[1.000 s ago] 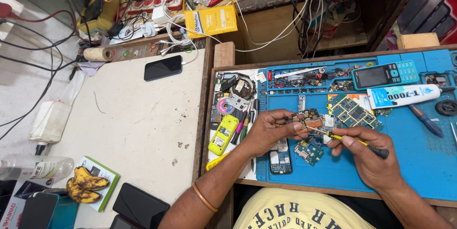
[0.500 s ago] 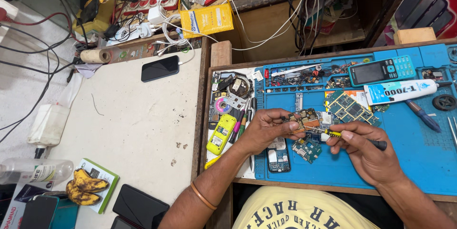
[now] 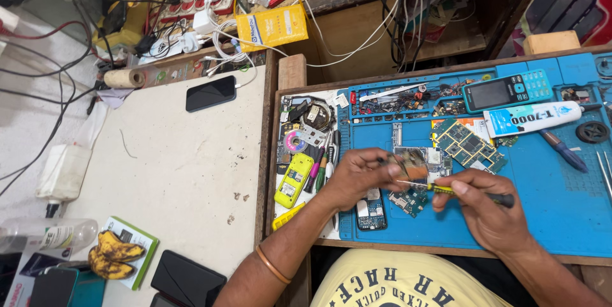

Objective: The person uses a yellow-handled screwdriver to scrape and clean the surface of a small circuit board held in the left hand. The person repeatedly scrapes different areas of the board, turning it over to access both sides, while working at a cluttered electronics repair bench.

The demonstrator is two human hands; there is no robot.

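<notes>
My left hand (image 3: pixel 357 176) pinches a small phone circuit board (image 3: pixel 414 165) just above the blue work mat (image 3: pixel 548 218). My right hand (image 3: pixel 488 208) grips a thin yellow-and-black screwdriver (image 3: pixel 446 188), its tip touching the board. A dark phone body (image 3: pixel 371 211) and another green board (image 3: pixel 410 202) lie on the mat right under my hands. A larger green circuit board (image 3: pixel 464 143) rests a little beyond them.
A teal keypad phone (image 3: pixel 507 90), a white glue tube (image 3: pixel 532 117), a pen (image 3: pixel 564 151) and tweezers (image 3: pixel 604 170) lie on the mat. Left of it: a yellow phone shell (image 3: pixel 294 179), screwdrivers (image 3: pixel 319 163). The white table (image 3: pixel 178 167) holds a black phone (image 3: pixel 211 93), bananas (image 3: pixel 109 255), a bottle (image 3: pixel 48 235).
My hands stay together over the mat; the screwdriver tip remains on the board with only slight shifts. The view has tilted a little.
</notes>
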